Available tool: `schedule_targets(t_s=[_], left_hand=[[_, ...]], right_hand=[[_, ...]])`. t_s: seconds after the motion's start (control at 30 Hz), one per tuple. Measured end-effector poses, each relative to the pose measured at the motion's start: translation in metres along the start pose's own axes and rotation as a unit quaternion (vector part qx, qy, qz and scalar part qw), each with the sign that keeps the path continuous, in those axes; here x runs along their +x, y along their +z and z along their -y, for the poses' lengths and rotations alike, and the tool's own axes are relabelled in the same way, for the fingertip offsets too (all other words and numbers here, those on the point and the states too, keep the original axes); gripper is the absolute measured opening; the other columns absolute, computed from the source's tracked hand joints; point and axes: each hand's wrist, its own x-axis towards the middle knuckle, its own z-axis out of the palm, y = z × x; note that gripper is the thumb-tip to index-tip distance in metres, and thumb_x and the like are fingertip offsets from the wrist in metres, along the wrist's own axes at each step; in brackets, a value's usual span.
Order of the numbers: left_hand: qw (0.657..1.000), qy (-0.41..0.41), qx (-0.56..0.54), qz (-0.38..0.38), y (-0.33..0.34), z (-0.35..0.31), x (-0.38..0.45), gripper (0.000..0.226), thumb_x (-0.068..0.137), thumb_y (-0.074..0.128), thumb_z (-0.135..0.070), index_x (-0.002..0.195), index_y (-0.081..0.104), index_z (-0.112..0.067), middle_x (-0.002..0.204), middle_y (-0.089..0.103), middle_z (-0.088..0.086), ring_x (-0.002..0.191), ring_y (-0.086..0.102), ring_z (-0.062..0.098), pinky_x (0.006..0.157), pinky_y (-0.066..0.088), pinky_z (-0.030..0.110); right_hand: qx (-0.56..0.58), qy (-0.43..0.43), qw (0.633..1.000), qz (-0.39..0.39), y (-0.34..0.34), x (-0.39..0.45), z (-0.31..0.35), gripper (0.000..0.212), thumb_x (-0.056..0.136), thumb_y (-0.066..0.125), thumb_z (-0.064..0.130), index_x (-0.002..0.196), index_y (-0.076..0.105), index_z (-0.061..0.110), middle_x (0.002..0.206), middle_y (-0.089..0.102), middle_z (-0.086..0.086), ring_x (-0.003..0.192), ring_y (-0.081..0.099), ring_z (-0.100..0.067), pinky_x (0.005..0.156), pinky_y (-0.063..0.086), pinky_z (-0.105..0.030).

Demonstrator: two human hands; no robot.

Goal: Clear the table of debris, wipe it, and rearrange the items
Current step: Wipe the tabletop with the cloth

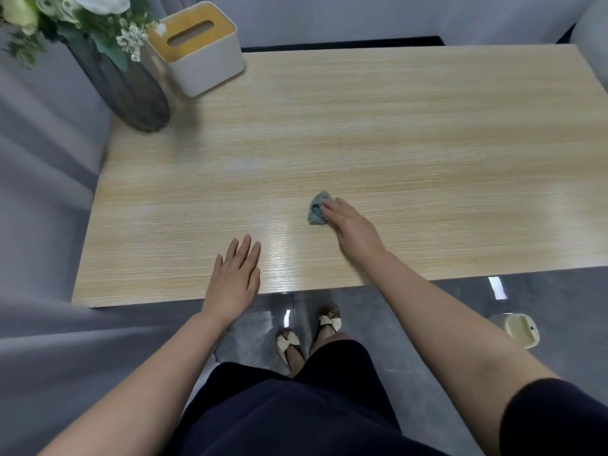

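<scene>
A light wood table fills the middle of the head view. My right hand presses a small grey-blue cloth flat onto the tabletop near the front middle, fingers over the cloth's right side. My left hand rests palm down on the table by its front edge, fingers straight, holding nothing. A dark vase with white flowers stands at the back left corner. A white tissue box with a wooden lid stands just right of the vase.
Grey curtains hang close along the table's left side. A small cream bin stands on the grey floor at the right, below the table's front edge. My feet in bow sandals stand near the table's front edge.
</scene>
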Motion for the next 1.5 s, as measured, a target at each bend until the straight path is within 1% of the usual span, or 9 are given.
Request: schedule_targets(t_s=[0.07,0.27,0.5,0.77,0.93,1.07,1.13,1.3,1.5], left_hand=[[1.0,0.001,-0.009,-0.006,0.002,0.0,-0.004,0.066,0.089,0.006,-0.044,0.15,0.014,-0.019,0.158,0.002,-0.002,0.145,-0.004,0.019,0.116,0.002,0.042],[1.0,0.006,-0.009,-0.009,0.001,0.0,-0.005,0.079,0.08,-0.004,-0.051,0.15,0.016,-0.02,0.158,0.003,-0.002,0.145,-0.003,0.02,0.116,0.004,0.043],[1.0,0.001,-0.014,-0.007,0.001,-0.002,-0.005,0.063,0.09,0.012,-0.039,0.149,0.017,-0.018,0.158,0.005,0.0,0.146,-0.001,0.022,0.116,0.004,0.045],[1.0,-0.004,-0.011,-0.008,-0.001,-0.005,-0.005,0.051,0.102,0.029,-0.025,0.15,0.014,-0.018,0.158,0.002,0.0,0.146,-0.004,0.021,0.116,0.003,0.044],[1.0,-0.001,-0.004,-0.005,-0.001,-0.004,-0.006,0.05,0.101,0.022,-0.03,0.149,0.015,-0.017,0.158,0.004,0.002,0.146,-0.002,0.023,0.116,0.004,0.045],[1.0,0.005,-0.001,-0.004,-0.001,-0.003,-0.007,0.069,0.088,0.002,-0.045,0.149,0.017,-0.017,0.157,0.007,0.002,0.146,0.001,0.024,0.115,0.005,0.046],[1.0,0.005,-0.005,-0.006,-0.001,-0.003,-0.007,0.072,0.086,0.0,-0.046,0.149,0.018,-0.017,0.157,0.007,0.002,0.146,0.002,0.024,0.115,0.006,0.047],[0.999,0.011,-0.031,0.001,-0.002,-0.001,-0.007,0.051,0.102,0.029,-0.026,0.15,0.014,-0.018,0.158,0.001,0.0,0.145,-0.005,0.021,0.116,0.001,0.042],[1.0,0.019,-0.009,0.004,-0.007,-0.001,-0.01,0.056,0.097,0.019,-0.037,0.147,0.025,-0.015,0.155,0.016,0.004,0.144,0.012,0.026,0.114,0.016,0.046]], right_hand=[[0.021,-0.007,1.0,-0.014,0.01,-0.014,0.019,0.043,0.095,0.047,0.002,0.137,0.045,0.01,0.147,0.038,-0.007,0.139,0.029,-0.028,0.112,0.031,-0.045],[-0.011,-0.255,0.964,0.075,0.017,-0.056,0.02,0.052,0.08,0.066,-0.004,0.129,0.054,0.009,0.136,0.052,-0.009,0.126,0.046,-0.037,0.099,0.037,-0.042],[0.01,0.0,1.0,-0.023,0.007,-0.047,0.006,0.043,0.093,0.049,-0.002,0.134,0.048,0.009,0.144,0.042,-0.006,0.138,0.03,-0.028,0.108,0.036,-0.047],[0.023,-0.222,0.973,0.05,0.036,-0.076,0.05,0.056,0.076,0.062,-0.014,0.127,0.056,0.008,0.136,0.052,-0.008,0.129,0.043,-0.033,0.101,0.037,-0.04],[0.002,-0.168,0.985,0.038,0.002,-0.11,-0.015,0.07,0.071,0.06,-0.019,0.133,0.049,0.012,0.141,0.046,-0.003,0.134,0.034,-0.024,0.105,0.039,-0.041],[0.007,-0.126,0.992,0.007,0.0,-0.115,-0.011,0.047,0.084,0.044,-0.004,0.13,0.053,0.007,0.136,0.051,-0.008,0.132,0.035,-0.026,0.1,0.043,-0.046],[0.009,-0.153,0.988,0.027,0.014,-0.104,0.011,0.048,0.085,0.036,0.004,0.13,0.051,0.009,0.136,0.052,-0.009,0.131,0.039,-0.03,0.102,0.041,-0.046],[0.026,-0.25,0.964,0.084,0.046,-0.074,0.064,0.041,0.087,0.04,0.004,0.124,0.058,0.007,0.132,0.056,-0.01,0.126,0.046,-0.034,0.102,0.036,-0.039],[0.013,-0.266,0.96,0.079,0.02,-0.095,0.018,0.046,0.086,0.048,-0.002,0.129,0.054,0.012,0.137,0.052,-0.004,0.133,0.037,-0.025,0.103,0.04,-0.037]])
